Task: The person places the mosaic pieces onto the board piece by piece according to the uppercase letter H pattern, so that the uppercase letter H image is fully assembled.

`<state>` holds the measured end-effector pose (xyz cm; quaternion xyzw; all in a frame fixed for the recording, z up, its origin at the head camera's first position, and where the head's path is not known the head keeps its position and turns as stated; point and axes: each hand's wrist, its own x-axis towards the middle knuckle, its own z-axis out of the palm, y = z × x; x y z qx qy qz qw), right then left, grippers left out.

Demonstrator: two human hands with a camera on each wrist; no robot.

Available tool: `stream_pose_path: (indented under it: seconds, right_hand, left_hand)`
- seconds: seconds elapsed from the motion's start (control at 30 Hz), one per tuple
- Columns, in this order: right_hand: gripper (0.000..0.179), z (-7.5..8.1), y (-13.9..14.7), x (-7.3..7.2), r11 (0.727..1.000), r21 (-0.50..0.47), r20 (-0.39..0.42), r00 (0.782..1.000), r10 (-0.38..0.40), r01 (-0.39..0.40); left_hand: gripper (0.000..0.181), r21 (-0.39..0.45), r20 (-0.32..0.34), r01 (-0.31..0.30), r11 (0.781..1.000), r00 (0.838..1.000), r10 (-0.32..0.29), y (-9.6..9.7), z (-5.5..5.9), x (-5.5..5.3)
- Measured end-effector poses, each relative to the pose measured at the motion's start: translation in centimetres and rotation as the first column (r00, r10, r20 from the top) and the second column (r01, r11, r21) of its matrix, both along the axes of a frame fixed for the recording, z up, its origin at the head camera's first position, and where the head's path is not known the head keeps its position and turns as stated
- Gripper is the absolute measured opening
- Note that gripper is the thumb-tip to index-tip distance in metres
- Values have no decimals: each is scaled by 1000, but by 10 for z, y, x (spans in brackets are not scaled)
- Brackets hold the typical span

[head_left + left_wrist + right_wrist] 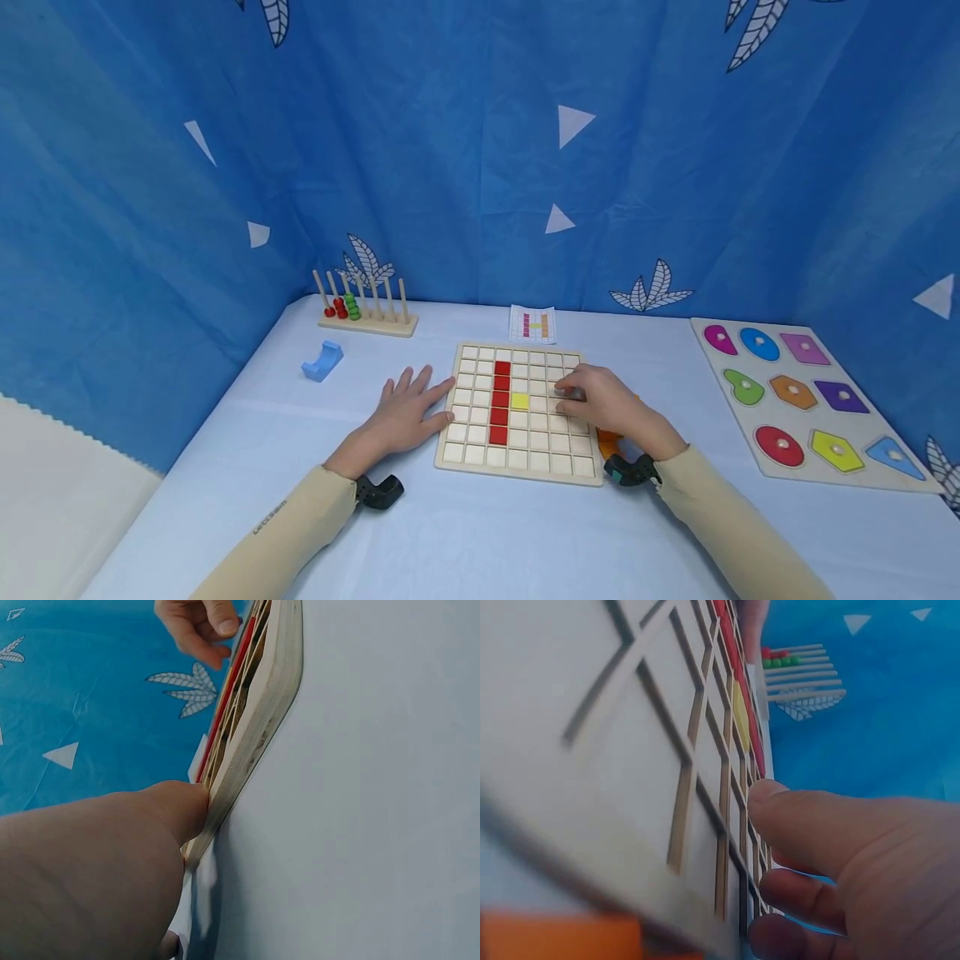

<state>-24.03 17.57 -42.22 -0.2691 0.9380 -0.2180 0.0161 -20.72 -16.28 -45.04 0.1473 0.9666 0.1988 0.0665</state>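
A wooden grid board [517,475] with white squares lies on the table. One of its columns holds several red tiles [499,398], and a yellow tile [520,402] sits just right of them. My left hand [401,415] rests beside the board with fingers spread, its thumb touching the left edge. Over the board's right side is my right hand [603,400], fingers loosely bent and thumb apart from them; no piece shows between them. In the right wrist view, the fingertips [769,791] are close to the grid, partly hiding it. Orange pieces [609,443] lie under the right wrist.
Behind the board lies a printed pattern card [532,325]. A bead-peg stand [375,323] and a blue curved block [322,361] are at the back left. At right lies a shape puzzle board [750,392] with knobbed pieces. A blue curtain [480,167] hangs behind the table.
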Motion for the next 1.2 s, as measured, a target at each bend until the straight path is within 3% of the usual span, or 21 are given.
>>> stream_pose_path:
  seconds: [0.23, 0.5, 1.2]
  right_hand:
    - [32, 2, 23, 7, 997, 2, 36, 997, -75, 75]
    - [28, 2, 46, 12, 991, 19, 21, 991, -134, 133]
    - [26, -5, 77, 27, 986, 45, -17, 987, -159, 160]
  left_hand:
    - [64, -7, -2, -6, 1000, 1000, 6, 0, -1, 0]
    - [64, -13, -6, -5, 1000, 1000, 5, 0, -2, 0]
    - [64, -7, -12, -2, 1000, 1000, 2, 1, 0, 1]
